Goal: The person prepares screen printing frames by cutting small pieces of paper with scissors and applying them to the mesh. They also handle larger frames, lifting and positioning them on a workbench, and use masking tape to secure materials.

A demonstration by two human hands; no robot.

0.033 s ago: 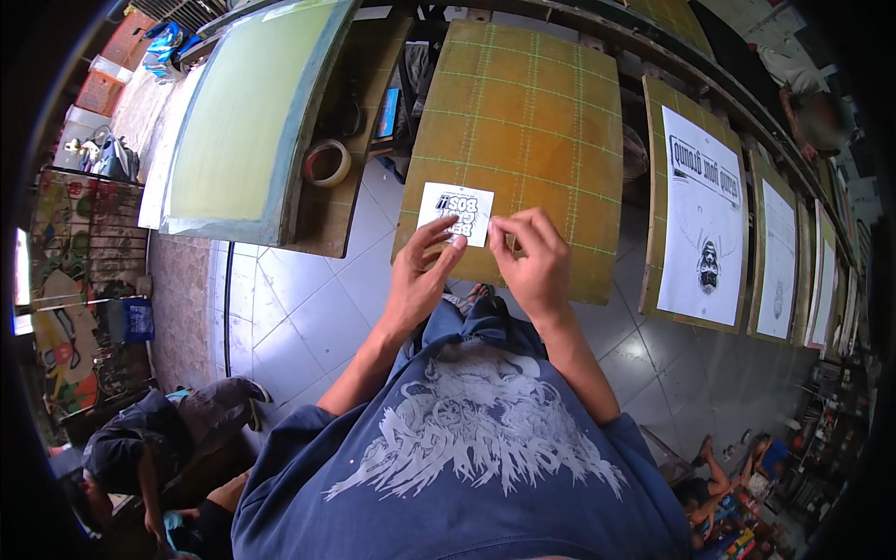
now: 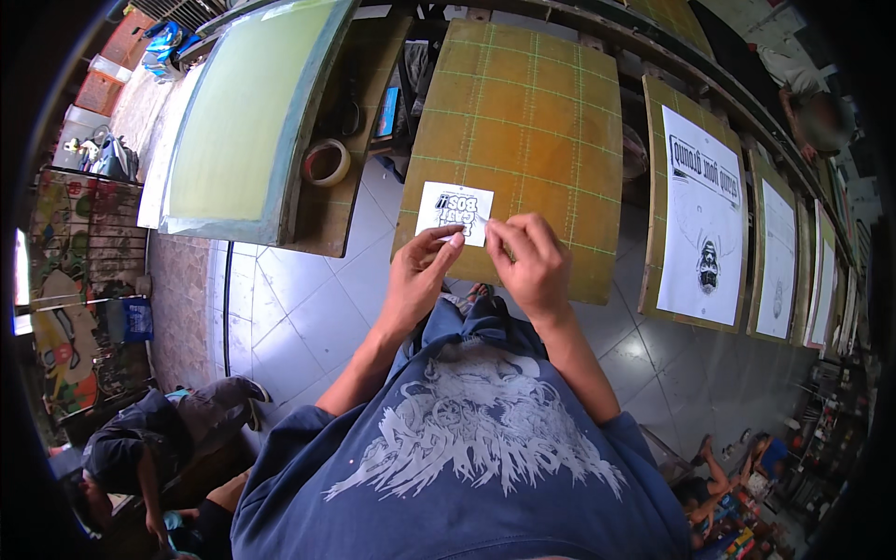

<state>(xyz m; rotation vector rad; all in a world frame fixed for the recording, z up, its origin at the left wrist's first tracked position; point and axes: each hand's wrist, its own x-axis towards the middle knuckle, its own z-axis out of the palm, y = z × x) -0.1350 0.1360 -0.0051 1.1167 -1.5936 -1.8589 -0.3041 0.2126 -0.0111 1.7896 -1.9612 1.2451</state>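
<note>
A small white printed paper (image 2: 434,203) lies on the lower left of a tan board (image 2: 518,112) with green grid lines. My left hand (image 2: 420,275) is at the paper's lower edge, fingers curled and thumb near the index fingertip; what they hold, if anything, is too small to tell. My right hand (image 2: 530,257) is closed in a pinch at the paper's right edge, on something small that I cannot make out.
Left are a pale-green screen (image 2: 233,121) and a tape roll (image 2: 326,161) on a board. Right, boards carry large printed sheets (image 2: 702,215). A person (image 2: 145,429) is at lower left, another (image 2: 793,84) at upper right, more people (image 2: 723,481) at lower right.
My left fingers have curled slightly, uncovering more of the print. My right fingertips have shifted slightly down and left on the paper.
</note>
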